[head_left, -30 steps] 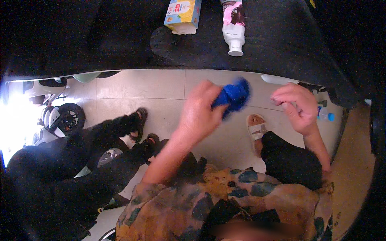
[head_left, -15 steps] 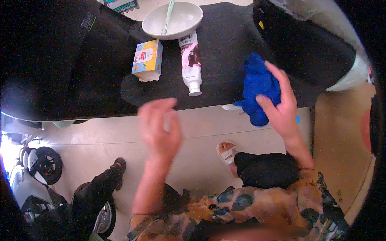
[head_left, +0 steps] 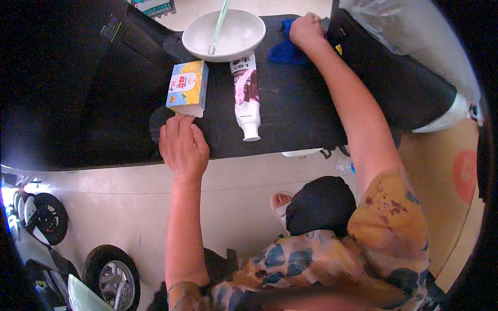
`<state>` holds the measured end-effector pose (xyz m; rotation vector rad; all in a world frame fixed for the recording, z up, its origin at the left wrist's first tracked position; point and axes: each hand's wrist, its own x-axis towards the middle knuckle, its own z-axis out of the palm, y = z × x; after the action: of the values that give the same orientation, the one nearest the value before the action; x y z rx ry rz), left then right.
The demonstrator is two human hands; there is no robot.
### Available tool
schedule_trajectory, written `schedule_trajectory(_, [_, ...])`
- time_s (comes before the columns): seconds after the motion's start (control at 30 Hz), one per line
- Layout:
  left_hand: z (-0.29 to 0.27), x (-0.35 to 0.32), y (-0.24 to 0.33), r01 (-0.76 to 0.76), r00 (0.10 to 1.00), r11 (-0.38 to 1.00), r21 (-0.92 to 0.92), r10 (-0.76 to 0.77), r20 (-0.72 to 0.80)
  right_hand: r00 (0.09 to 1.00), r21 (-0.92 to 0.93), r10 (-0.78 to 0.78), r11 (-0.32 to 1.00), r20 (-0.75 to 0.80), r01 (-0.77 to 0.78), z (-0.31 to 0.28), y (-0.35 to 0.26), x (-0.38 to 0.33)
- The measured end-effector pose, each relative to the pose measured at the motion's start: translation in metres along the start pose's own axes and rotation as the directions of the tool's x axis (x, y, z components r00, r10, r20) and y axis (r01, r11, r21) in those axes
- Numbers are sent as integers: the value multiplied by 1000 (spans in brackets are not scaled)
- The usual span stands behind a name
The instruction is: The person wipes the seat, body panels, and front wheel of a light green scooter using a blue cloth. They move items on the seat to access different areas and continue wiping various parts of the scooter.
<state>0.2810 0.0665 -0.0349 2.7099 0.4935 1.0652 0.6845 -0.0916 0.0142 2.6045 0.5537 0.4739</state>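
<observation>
My right hand (head_left: pixel 307 31) reaches to the far right of a black surface (head_left: pixel 295 109). Its fingers are curled down on a blue cloth (head_left: pixel 287 54), part of which lies flat beside the hand. Near the front edge, my left hand (head_left: pixel 184 147) rests with bent fingers close together, just below a small yellow and blue box (head_left: pixel 188 85) with fruit pictured on it. Nothing shows in that hand. Between the hands lies a white squeeze tube (head_left: pixel 246 101) with dark red print, its cap toward me. Behind it stands a white bowl (head_left: pixel 251 33) with a slim pale green toothbrush-like stick (head_left: pixel 220 23) leaning inside.
Black panels rise at left (head_left: pixel 93 78) and right (head_left: pixel 399 78), the right one partly under clear plastic (head_left: pixel 420 26). Below left are a wheel (head_left: pixel 111 282) and a parked two-wheeler (head_left: pixel 46 217). A cardboard sheet (head_left: pixel 446 207) stands at the right.
My right hand has carried the blue cloth from the near right to the far side and down onto the black surface. My left hand has come down at the front edge by the box.
</observation>
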Motion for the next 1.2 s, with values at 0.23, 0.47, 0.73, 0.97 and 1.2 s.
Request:
schedule_trajectory(0.23, [3,-2,-9,-60,996,998,-30,58,-68,816,71,576,817,-56,-572,37,-1,92])
schedule_trajectory(0.47, [-2,-1,-12,-64,994,997,36,67,-85,994,92,98,990,56,-103,6,-15,49])
schedule_trajectory(0.73, [9,0,-7,-133,982,990,48,138,-127,853,337,-440,787,-281,517,-78,-7,-134])
schedule_trajectory(0.97, [0,0,-20,-142,982,984,108,154,-107,574,512,-544,281,-612,812,-58,57,-251])
schedule_trajectory(1.2, [8,-2,-28,-126,985,988,90,136,-107,522,556,-610,156,-596,817,-83,31,-272])
